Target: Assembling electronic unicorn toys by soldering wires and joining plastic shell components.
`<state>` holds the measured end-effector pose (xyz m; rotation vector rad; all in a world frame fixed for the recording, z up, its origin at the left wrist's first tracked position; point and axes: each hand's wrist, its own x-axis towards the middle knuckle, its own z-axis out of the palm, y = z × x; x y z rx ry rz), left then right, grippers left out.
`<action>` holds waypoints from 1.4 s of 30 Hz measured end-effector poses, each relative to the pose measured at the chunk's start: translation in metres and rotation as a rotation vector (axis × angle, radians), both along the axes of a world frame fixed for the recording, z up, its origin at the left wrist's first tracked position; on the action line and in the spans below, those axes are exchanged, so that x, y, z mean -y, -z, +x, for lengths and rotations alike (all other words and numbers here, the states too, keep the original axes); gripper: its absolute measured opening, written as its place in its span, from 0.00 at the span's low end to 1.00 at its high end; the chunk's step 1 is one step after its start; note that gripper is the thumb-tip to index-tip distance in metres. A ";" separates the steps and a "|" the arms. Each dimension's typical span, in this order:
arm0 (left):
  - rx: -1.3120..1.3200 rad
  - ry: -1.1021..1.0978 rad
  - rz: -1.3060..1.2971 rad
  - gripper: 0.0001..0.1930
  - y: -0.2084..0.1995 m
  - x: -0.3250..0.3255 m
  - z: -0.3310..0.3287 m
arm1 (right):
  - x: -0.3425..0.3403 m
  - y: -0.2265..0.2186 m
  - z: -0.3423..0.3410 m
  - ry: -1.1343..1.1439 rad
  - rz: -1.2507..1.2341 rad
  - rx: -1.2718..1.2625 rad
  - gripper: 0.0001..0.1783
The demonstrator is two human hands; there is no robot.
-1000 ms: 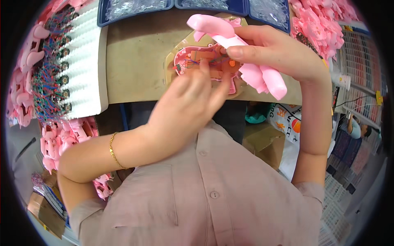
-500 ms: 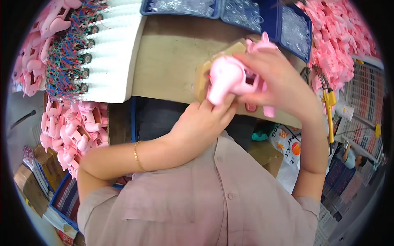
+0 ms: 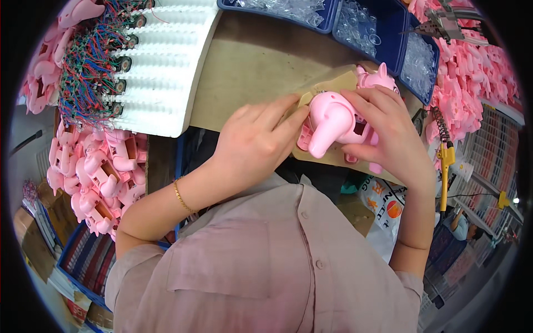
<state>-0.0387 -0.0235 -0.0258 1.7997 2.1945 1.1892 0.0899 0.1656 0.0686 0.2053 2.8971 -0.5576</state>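
Note:
A pink plastic animal toy shell (image 3: 331, 119) with a rounded body and a stubby leg lies over a yellowish block (image 3: 327, 83) at the bench's near edge. My right hand (image 3: 391, 125) is closed round its right side, fingers over the top and thumb below. Just behind that hand is a pink toy part with pointed ears (image 3: 379, 77). My left hand (image 3: 258, 136) is at the shell's left side, fingers bent together with their tips against the block and the shell's edge. Its thumb and whatever it pinches are hidden. A small pink piece (image 3: 305, 137) shows beside those fingers.
Blue bins (image 3: 327, 22) of clear plastic parts line the back. At left, a white foam tray (image 3: 166, 66) holds wired round components (image 3: 119, 86). Pink shells are heaped at left (image 3: 102, 177) and right (image 3: 472, 83). A yellow-handled tool (image 3: 446, 158) hangs at right.
My left hand has moved from below the shell up to its left side. The shell and my right hand sit slightly lower and further right in the view, which has also shifted.

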 end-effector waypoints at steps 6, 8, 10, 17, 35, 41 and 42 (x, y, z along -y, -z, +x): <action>0.000 0.012 -0.004 0.16 -0.001 -0.002 -0.004 | -0.002 0.000 -0.001 -0.015 -0.023 0.024 0.39; -0.039 0.043 -0.031 0.17 -0.001 0.000 0.000 | -0.001 0.002 0.003 -0.009 -0.060 0.022 0.39; -0.040 0.040 -0.029 0.18 -0.001 0.000 0.001 | -0.001 0.002 0.005 0.044 -0.053 0.022 0.39; -0.115 0.077 -0.066 0.19 -0.006 0.004 -0.003 | 0.002 0.002 0.003 0.017 -0.019 0.030 0.38; -0.100 0.549 -0.333 0.39 -0.068 -0.082 -0.005 | 0.023 -0.013 0.084 0.762 -0.471 -0.210 0.15; -0.251 0.549 -0.361 0.32 -0.074 -0.090 0.000 | 0.051 0.012 0.080 1.144 -1.332 -0.061 0.14; -0.255 0.561 -0.361 0.32 -0.076 -0.092 0.002 | 0.058 0.016 0.077 1.119 -1.389 -0.107 0.14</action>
